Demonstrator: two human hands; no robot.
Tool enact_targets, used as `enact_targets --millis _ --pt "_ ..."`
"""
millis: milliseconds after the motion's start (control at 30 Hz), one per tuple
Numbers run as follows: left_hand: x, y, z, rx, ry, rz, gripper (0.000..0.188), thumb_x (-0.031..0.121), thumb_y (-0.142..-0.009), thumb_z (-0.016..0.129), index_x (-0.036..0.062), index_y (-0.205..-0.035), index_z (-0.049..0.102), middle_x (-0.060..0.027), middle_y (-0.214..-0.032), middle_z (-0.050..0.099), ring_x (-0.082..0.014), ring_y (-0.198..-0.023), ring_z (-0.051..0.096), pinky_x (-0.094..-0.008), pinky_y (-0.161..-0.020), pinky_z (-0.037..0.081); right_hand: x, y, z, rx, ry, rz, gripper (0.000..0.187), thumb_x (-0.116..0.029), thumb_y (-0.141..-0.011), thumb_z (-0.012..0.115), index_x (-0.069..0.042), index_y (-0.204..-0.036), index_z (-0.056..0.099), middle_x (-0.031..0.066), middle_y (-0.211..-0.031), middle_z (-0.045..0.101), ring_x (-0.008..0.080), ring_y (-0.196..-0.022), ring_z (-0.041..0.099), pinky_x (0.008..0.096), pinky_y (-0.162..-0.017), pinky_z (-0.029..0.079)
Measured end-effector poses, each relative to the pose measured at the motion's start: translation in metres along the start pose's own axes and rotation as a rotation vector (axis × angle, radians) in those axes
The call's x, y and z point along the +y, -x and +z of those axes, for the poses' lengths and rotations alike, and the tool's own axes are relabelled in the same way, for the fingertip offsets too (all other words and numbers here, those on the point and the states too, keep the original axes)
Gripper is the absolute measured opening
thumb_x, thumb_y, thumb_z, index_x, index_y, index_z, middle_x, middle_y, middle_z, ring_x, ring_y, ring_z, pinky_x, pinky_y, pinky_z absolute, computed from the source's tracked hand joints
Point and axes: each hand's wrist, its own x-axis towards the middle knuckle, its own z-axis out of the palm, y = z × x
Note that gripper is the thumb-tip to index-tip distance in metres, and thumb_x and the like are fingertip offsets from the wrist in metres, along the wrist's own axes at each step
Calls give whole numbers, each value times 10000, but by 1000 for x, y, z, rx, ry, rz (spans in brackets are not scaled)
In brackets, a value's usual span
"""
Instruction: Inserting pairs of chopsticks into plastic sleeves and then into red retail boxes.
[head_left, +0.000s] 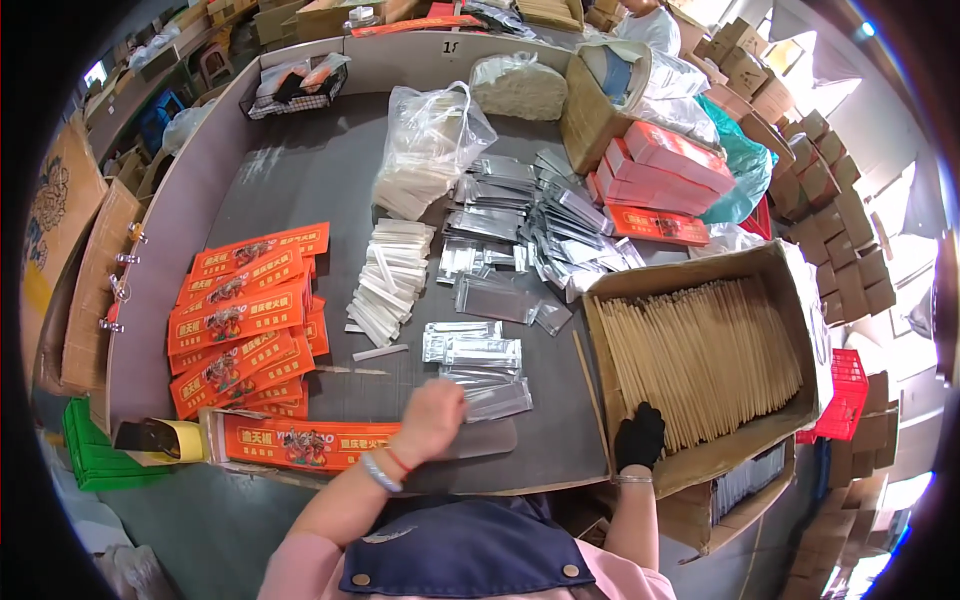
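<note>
We lay a clock over the worktop, twelve at its far edge, and note by size:

Grey flat tabletop with pale raised walls (290, 180): under nearly everything here.

Open brown cardboard box (740, 449), four o'clock: filled with thin pale wooden sticks (710, 355) in a dense row. Cause for worry: sticks heaped close to the rim, so a careless tug could spill a few over the near side.

Orange-red flat printed packets (240, 310), nine o'clock: overlapping and fanned; a sleeve brushing the stack could, we judge, set the upper ones sliding.

Glossy silver-and-clear flat sachets (580, 225), one to two o'clock: a loose, tangled heap; two might cling and come away together.

Clear crinkled plastic bag (430, 120), twelve o'clock, with slim white paper-like strips (392, 275) heaped below it.

Left hand (436, 415), bare, six o'clock: fingers curled, just beside the nearest silver sachets (485, 365); we cannot tell whether it grips anything.

Right hand (640, 437), black-gloved, five o'clock: at the box's near-left corner, by the stick ends; fingertips hidden, hold unknown. The glove may dull touch and miscount sticks.

Single loose wooden stick (590, 400), four o'clock, beside the box: a nudge could roll it off
</note>
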Motion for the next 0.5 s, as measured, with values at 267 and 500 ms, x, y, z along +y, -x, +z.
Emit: enact_targets --millis 267,500 --pt "9 -25 14 -123 -218 40 268 205 -715 772 97 -909 622 -73 -977 584 -284 -974 549 -433 -785 441 -18 -2 -12 -133 130 20 136 -106 -815 612 -23 -906 555 195 -967 604 360 -920 620 448 -757 531" --pt "4 -22 16 -106 -227 112 182 165 -740 740 102 -868 628 -81 -891 613 -292 -885 586 -435 -750 463 -14 5 -2 -80 13 69 155 -137 -882 567 8 -935 573 200 -993 616 366 -906 633 443 -797 537"
